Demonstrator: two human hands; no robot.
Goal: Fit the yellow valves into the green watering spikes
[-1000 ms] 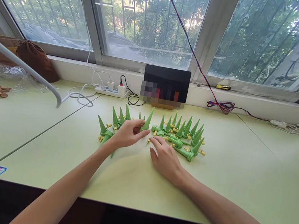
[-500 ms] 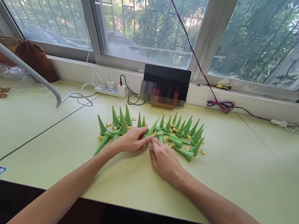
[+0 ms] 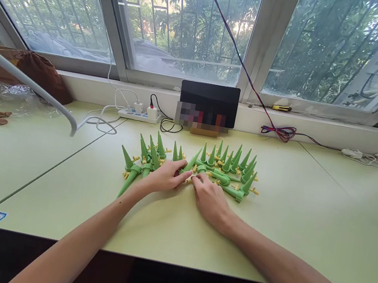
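Note:
My left hand is closed around the lower part of a green plant watering spike, whose pointed tip leans up and to the right. At the base of this spike a small yellow valve shows between my hands. The curled fingertips of my right hand are at the valve's right side; they partly hide what they grip. Around both hands are several more green spikes with yellow valves. Some stand upright, like the spike at the right, while others lie flat, like the spike at the left.
Behind the spikes a dark tablet leans on a small brown stand. A white power strip with cables lies to its left. A white lamp arm reaches in from the left. Bundled wires lie at the back right.
My right fingertips have drawn slightly back to the right, so more of the yellow valve shows. My left hand keeps its hold on the spike.

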